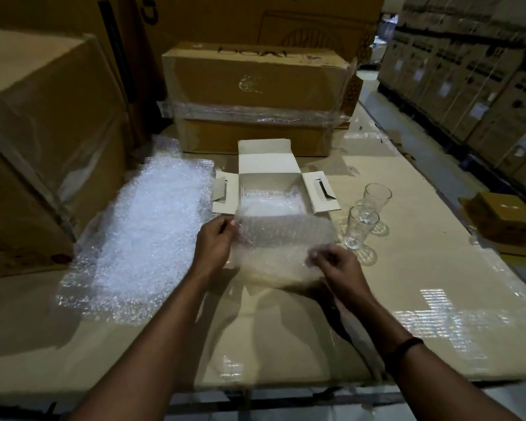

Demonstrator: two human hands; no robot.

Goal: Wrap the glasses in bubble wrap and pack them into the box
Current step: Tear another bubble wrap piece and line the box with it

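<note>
Bubble wrap sheet [281,238] pinched at opposite edges by left hand [214,241] and right hand [336,265], each grip closed. Wrapping step; next needs a glass [360,226] laid on it.

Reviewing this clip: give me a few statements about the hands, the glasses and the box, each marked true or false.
1. Both hands hold one piece of bubble wrap. True: the left hand grips its left edge, the right hand its right.
2. Two bare glasses stand upright on the table, right of the box. True.
3. The white box is closed. False: its lid and side flaps are open, with bubble wrap visible inside.
4. The left hand holds a bare glass. False: it holds only the wrap.
5. The large bubble wrap sheet lies right of the box. False: it lies to the left.
</note>
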